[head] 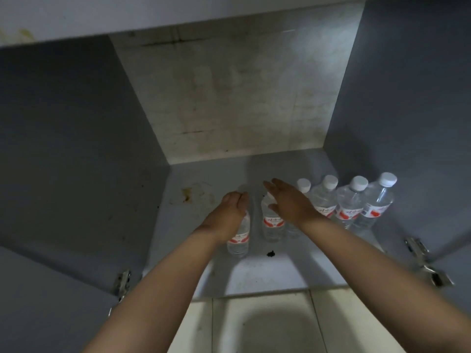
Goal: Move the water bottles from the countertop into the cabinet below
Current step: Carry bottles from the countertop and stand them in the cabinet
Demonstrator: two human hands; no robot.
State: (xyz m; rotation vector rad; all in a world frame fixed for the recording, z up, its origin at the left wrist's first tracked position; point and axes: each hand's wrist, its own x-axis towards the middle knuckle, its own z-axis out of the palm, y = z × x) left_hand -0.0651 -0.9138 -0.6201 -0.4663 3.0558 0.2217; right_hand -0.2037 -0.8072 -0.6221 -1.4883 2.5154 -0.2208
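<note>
Metal door hinges [123, 281], tiled floor [260, 324]

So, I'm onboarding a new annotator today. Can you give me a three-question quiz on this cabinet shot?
1. True or false: the left hand is closed around a bottle's top.
2. How many water bottles stand in the cabinet?
3. The right hand is: A) open over a bottle, B) clenched in a fist, C) on the hinge.

Key: 1 true. 2 six: leftmost bottle, next bottle, four more to the right. 3 A.
</note>
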